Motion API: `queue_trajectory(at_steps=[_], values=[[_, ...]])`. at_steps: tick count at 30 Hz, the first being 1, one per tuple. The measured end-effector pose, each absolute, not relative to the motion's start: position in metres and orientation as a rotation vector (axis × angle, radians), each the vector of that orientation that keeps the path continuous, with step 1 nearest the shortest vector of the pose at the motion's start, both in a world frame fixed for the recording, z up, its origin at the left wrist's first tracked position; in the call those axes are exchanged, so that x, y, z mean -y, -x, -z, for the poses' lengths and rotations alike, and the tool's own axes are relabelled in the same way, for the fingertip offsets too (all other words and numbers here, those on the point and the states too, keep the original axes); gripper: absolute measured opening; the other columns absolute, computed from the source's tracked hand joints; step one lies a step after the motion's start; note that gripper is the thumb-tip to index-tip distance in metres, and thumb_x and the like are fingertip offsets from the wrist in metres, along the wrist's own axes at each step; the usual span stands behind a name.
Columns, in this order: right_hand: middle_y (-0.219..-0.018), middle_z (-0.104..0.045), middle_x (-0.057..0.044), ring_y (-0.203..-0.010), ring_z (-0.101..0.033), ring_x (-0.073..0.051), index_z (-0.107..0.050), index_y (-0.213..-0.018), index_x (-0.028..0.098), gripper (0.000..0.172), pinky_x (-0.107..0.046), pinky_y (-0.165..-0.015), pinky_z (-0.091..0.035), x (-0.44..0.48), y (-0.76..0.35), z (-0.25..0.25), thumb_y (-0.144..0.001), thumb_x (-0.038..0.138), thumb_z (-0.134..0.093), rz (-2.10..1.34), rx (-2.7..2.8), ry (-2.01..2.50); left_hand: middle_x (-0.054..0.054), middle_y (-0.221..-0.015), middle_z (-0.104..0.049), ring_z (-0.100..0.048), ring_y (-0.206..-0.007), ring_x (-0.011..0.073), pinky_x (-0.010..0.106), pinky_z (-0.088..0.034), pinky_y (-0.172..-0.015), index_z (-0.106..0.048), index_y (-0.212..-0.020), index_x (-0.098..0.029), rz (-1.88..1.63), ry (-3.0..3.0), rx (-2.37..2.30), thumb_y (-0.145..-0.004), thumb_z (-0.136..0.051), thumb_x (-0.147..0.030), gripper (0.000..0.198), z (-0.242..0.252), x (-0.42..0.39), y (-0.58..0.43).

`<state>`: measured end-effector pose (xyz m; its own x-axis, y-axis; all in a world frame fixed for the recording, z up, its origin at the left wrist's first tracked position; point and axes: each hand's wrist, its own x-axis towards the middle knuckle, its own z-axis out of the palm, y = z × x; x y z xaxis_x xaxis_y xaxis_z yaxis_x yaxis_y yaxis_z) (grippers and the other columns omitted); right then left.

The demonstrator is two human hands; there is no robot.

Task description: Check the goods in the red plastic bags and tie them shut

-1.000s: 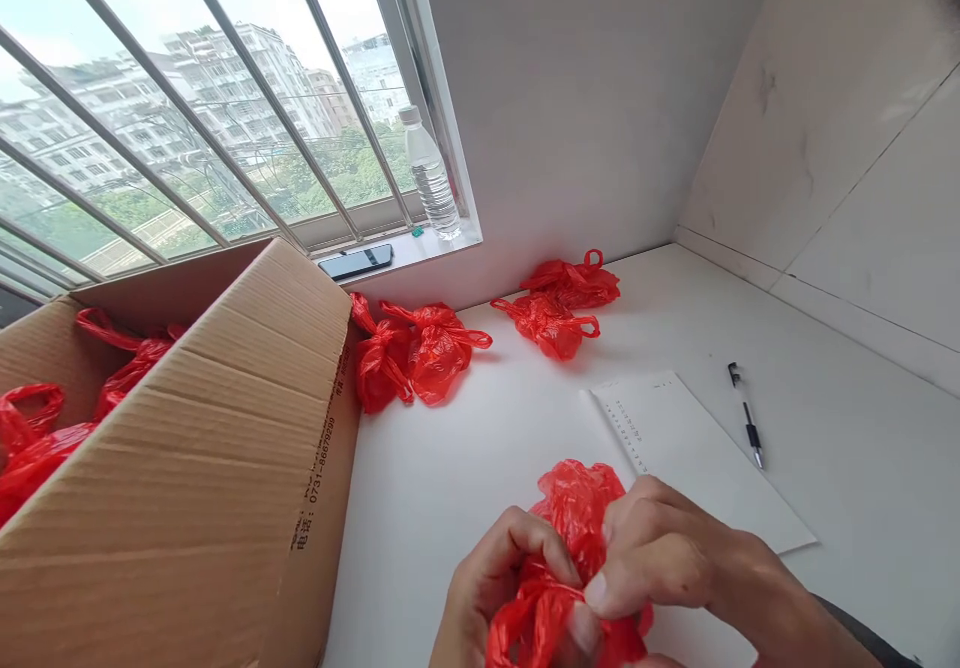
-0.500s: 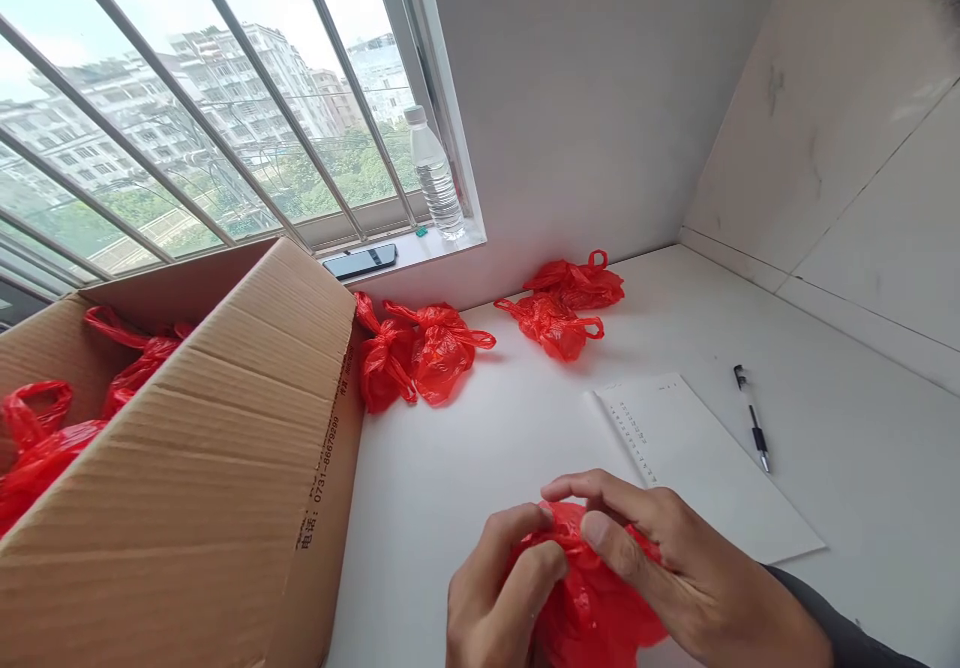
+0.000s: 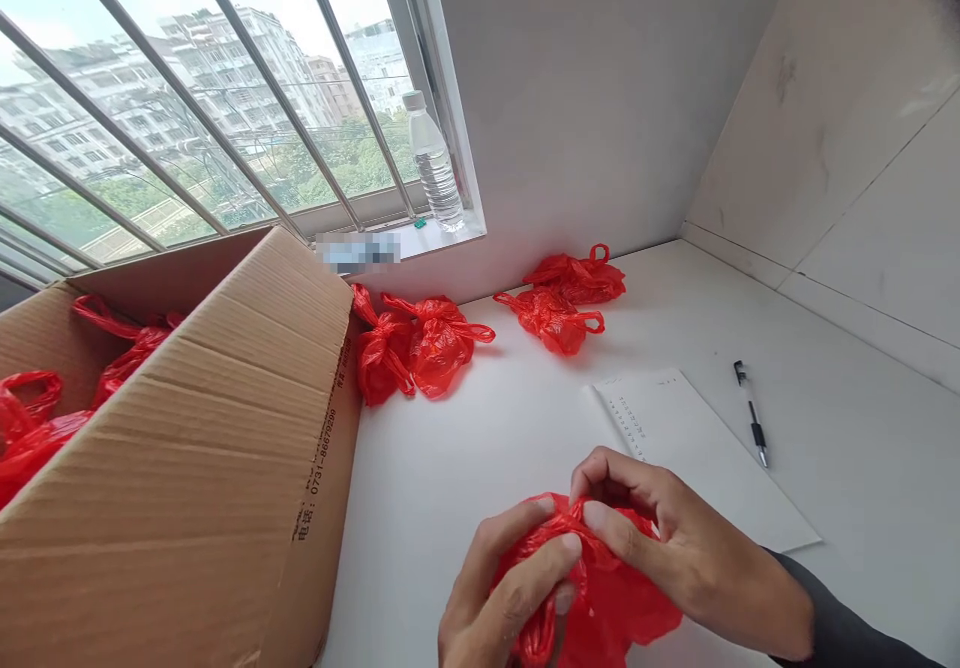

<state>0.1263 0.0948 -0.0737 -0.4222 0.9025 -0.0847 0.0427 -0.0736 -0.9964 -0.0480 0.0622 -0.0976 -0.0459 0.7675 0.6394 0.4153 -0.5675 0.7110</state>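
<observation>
A crumpled red plastic bag [image 3: 615, 598] is between my two hands, low in the head view over the white table [image 3: 420, 508]. My left hand [image 3: 502, 588] is closed on the bag's left side, thumb and forefinger at its gathered top. From the right, my right hand [image 3: 667, 538] pinches the same gathered part between thumb and forefinger. The fingertips of both hands almost meet there. Whatever the bag may contain is hidden. Just beyond my right hand lies a white notepad [image 3: 712, 448] with rows of small marks on it.
An open cardboard box [image 3: 217, 428] with red bags inside stands at the left. Several tied red bags [image 3: 442, 348] lie along the wall. A pen [image 3: 754, 418] rests right of the notepad. On the sill stands a water bottle [image 3: 435, 173], beside a blurred-out object [image 3: 358, 251].
My right hand's forefinger has curled in from being stretched out, and now pinches the bag's gathered top with the thumb. The bag appears more spread between my hands.
</observation>
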Motion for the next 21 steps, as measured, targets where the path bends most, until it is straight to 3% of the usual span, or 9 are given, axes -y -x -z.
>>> queue_trajectory(at_steps=[6, 9, 12, 16, 19, 21], values=[[-0.086, -0.061, 0.003, -0.077, -0.056, -0.013, -0.058, -0.096, 0.026, 0.02, -0.026, -0.072, -0.046, -0.096, -0.133, 0.081, -0.103, 0.041, -0.047, -1.427, 1.574, 1.171, 0.006, -0.114, -0.072, -0.067, -0.104, 0.0215, 0.031, -0.053, -0.086, -0.076, -0.111, -0.031, -1.638, -1.741, -1.35, -0.098, -0.053, -0.038, 0.027, 0.105, -0.057, 0.056], [-0.089, -0.06, 0.002, -0.084, -0.057, -0.017, -0.058, -0.096, 0.027, 0.018, -0.03, -0.078, -0.045, -0.101, -0.151, 0.097, -0.102, 0.041, -0.048, -1.205, 1.563, 1.347, 0.004, -0.107, -0.076, -0.067, -0.106, 0.0232, 0.035, -0.05, -0.096, -0.078, -0.103, -0.03, -1.545, -1.442, -1.732, -0.096, -0.055, -0.045, 0.028, 0.112, -0.05, 0.082], [-0.088, -0.058, 0.001, -0.085, -0.055, -0.018, -0.057, -0.095, 0.027, 0.02, -0.033, -0.078, -0.044, -0.102, -0.17, 0.115, -0.1, 0.046, -0.05, -1.11, 1.526, 1.507, 0.005, -0.096, -0.077, -0.067, -0.107, 0.0292, 0.044, -0.043, -0.106, -0.078, -0.096, -0.024, -1.391, -0.941, -2.158, -0.085, -0.061, -0.064, 0.045, 0.128, -0.046, 0.118], [-0.086, -0.054, 0.002, -0.081, -0.053, -0.017, -0.053, -0.095, 0.028, 0.024, -0.032, -0.075, -0.044, -0.1, -0.171, 0.124, -0.102, 0.05, -0.043, -1.212, 1.488, 1.435, 0.008, -0.1, -0.077, -0.067, -0.105, 0.0282, 0.042, -0.046, -0.102, -0.076, -0.097, -0.019, -1.359, -0.791, -1.872, -0.083, -0.062, -0.065, 0.049, 0.149, -0.051, 0.134], [-0.113, -0.057, 0.0, -0.104, -0.056, -0.019, -0.049, -0.094, 0.028, 0.023, -0.035, -0.09, -0.047, -0.099, -0.158, 0.122, -0.101, 0.05, -0.045, -1.257, 1.498, 1.349, 0.008, -0.108, -0.074, -0.067, -0.103, 0.0258, 0.037, -0.052, -0.091, -0.073, -0.103, -0.02, -1.429, -0.794, -1.627, -0.089, -0.056, -0.063, 0.048, 0.15, -0.06, 0.116], [-0.135, -0.051, -0.001, -0.124, -0.05, -0.022, -0.048, -0.096, 0.029, 0.021, -0.039, -0.102, -0.044, -0.098, -0.147, 0.124, -0.099, 0.05, -0.049, -1.252, 1.549, 1.352, 0.009, -0.113, -0.072, -0.066, -0.101, 0.0256, 0.034, -0.053, -0.081, -0.07, -0.106, -0.02, -1.428, -0.778, -1.553, -0.089, -0.057, -0.061, 0.047, 0.147, -0.067, 0.101]])
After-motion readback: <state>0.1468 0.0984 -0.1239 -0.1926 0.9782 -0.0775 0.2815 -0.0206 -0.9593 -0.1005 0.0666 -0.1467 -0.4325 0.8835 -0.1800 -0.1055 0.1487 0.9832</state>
